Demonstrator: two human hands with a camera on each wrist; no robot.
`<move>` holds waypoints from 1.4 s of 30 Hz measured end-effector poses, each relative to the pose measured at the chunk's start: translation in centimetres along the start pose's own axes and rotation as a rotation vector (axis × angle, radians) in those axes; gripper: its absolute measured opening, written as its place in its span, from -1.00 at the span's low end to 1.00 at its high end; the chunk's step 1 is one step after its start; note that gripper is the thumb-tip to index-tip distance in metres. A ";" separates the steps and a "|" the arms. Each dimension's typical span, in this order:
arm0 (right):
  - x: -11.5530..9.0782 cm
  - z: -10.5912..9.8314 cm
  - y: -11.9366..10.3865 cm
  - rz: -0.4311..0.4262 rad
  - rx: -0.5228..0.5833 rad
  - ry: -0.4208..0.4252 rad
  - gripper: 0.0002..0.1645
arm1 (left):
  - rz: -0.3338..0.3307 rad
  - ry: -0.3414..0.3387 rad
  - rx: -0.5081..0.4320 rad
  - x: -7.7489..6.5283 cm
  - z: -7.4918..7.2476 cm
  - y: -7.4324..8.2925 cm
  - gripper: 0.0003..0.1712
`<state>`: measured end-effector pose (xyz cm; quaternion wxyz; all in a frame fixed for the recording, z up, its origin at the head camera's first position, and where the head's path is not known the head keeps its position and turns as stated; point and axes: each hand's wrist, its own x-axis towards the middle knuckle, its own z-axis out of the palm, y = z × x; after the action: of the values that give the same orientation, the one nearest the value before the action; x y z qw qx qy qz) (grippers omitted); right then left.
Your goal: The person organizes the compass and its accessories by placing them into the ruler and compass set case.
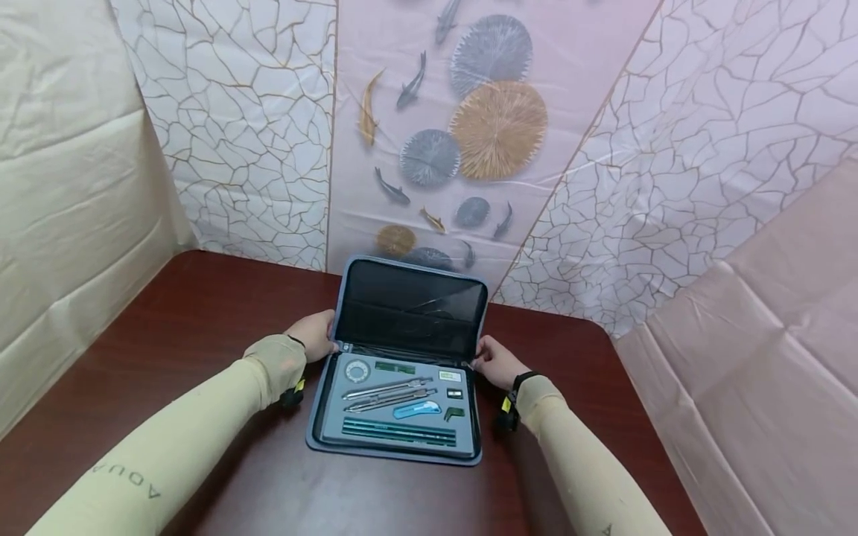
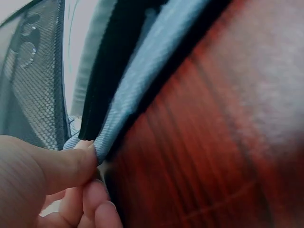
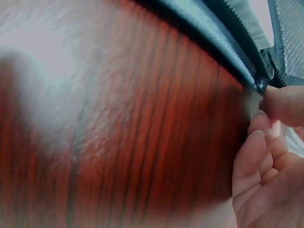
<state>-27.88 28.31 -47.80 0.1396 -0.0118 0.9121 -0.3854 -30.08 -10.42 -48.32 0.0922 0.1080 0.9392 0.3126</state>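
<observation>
A blue-edged zip case (image 1: 395, 455) lies unfolded on the table, its dark mesh-lined lid (image 1: 409, 305) standing up at the back. In its grey tray (image 1: 335, 424) sit two metal compasses (image 1: 389, 394), a light blue cutter (image 1: 417, 409), several green pencils (image 1: 398, 432), a white eraser (image 1: 450, 376), a small sharpener (image 1: 454, 393) and a round white ring (image 1: 357, 371). My left hand (image 1: 313, 333) pinches the case's left edge by the hinge, thumb on the blue trim (image 2: 128, 95). At the right hinge corner my right hand (image 1: 497, 362) pinches the case by the zipper end (image 3: 261, 83).
The dark red-brown wooden table (image 1: 255, 461) runs under the case and both forearms. Patterned cloth (image 1: 255, 149) hangs behind the table, with plain cream cloth (image 1: 67, 186) at the left and pinkish cloth (image 1: 757, 357) at the right.
</observation>
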 end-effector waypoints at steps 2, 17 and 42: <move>-0.1 -0.1 0.0 -0.006 0.028 0.002 -0.87 | 0.023 0.003 0.002 -0.2 -0.1 -0.2 -0.63; -2.0 -0.6 -1.0 -0.046 0.142 -0.008 -0.80 | 0.020 -0.067 -0.179 -1.3 -1.3 0.0 -0.87; -3.5 -0.6 -0.7 -0.127 -0.135 -0.024 -0.65 | 0.040 -0.144 -0.157 -4.5 -1.2 0.6 -0.36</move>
<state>-24.72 28.64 -46.05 0.1249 -0.0835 0.9316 -0.3311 -25.93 -11.82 -46.51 0.1613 0.1414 0.9004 0.3785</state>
